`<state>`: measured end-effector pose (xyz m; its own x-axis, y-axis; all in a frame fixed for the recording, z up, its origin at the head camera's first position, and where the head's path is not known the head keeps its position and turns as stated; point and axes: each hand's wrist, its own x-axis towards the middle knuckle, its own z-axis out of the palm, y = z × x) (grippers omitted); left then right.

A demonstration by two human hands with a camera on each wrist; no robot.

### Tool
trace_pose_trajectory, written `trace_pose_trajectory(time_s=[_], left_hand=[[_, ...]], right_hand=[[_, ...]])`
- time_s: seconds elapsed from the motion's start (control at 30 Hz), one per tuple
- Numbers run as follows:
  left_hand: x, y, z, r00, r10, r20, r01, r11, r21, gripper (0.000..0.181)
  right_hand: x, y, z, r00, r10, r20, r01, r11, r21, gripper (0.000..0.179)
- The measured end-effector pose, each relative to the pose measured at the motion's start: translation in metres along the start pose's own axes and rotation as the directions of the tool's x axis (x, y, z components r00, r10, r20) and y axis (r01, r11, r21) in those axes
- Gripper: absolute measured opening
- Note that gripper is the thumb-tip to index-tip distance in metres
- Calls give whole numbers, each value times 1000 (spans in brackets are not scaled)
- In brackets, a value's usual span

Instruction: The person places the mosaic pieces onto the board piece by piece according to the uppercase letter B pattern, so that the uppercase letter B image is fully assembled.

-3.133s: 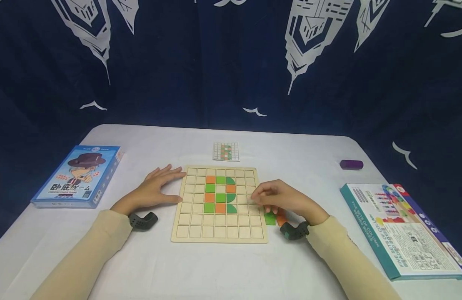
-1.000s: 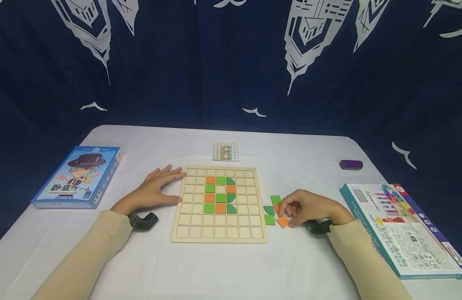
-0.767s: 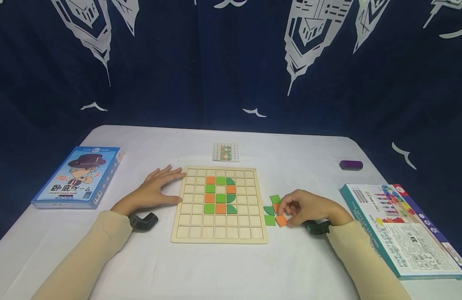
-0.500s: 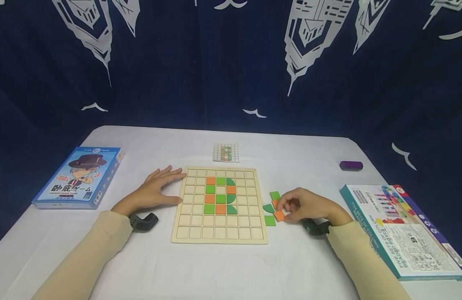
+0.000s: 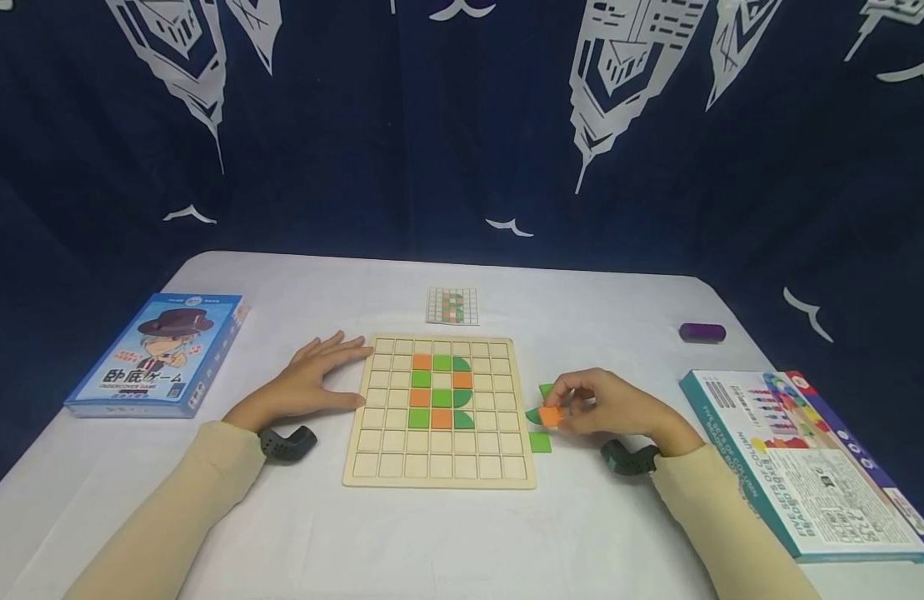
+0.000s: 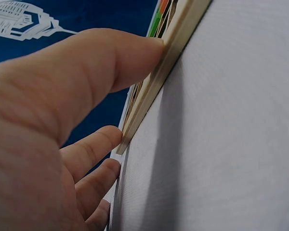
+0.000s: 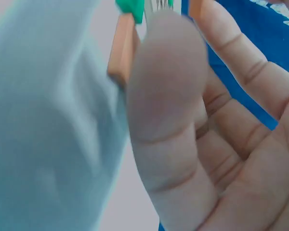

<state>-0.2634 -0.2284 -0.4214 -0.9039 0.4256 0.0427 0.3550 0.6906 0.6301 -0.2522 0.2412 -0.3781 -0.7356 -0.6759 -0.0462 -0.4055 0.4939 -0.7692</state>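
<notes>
My left hand (image 5: 307, 379) is spread along the left edge of a wooden grid board (image 5: 387, 467). Its thumb and a fingertip touch that edge in the left wrist view. Orange, green and rounded dark-green tiles fill part of the board's middle. Right of the board, my right hand (image 5: 604, 404) pinches an orange square tile (image 5: 550, 417) between thumb and index finger. Beneath and around it lie a dark-green rounded tile (image 5: 532, 416) and green square tiles, one (image 5: 540, 442) nearer me. In the right wrist view the thumb hides much of the grip; an orange piece (image 7: 195, 8) shows by the index fingertip.
A small pattern card (image 5: 452, 306) lies beyond the board. A blue game box (image 5: 157, 354) is at the left and a teal-edged box (image 5: 814, 467) at the right. A purple cylinder-like object (image 5: 702, 333) lies back right on the white table.
From the board's right edge my right hand moved right to the loose tiles. Its orange tile then slid away from me and leftward, over the others. The left hand stays.
</notes>
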Motion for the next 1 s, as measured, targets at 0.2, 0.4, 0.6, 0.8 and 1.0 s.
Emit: trace_pose_trajectory(time_s=[0.2,0.4,0.6,0.8,1.0], left_hand=[[0,-1,0,1000,-7,0,7,1000,7,87],[1,-2,0,1000,-11,2,11,1000,9,88],[2,-2,1,1000,-19,4,19,1000,8,88],[1,-3,1,1000,-10,0,10,1000,4,87],[2,-4,2,1000,-6,1,6,1000,8,88]], right_hand=[[7,-7,6,1000,-2,-27,2,1000,6,22],[14,-15,15,997,63,-36,-58,991,123,24],[22,-23,25,992,126,-12,-118,953,281,31],[31,-32,37,991,135,-1,-123,906,404,35],[40,-36,49,988,152,29,-145,844,516,33]])
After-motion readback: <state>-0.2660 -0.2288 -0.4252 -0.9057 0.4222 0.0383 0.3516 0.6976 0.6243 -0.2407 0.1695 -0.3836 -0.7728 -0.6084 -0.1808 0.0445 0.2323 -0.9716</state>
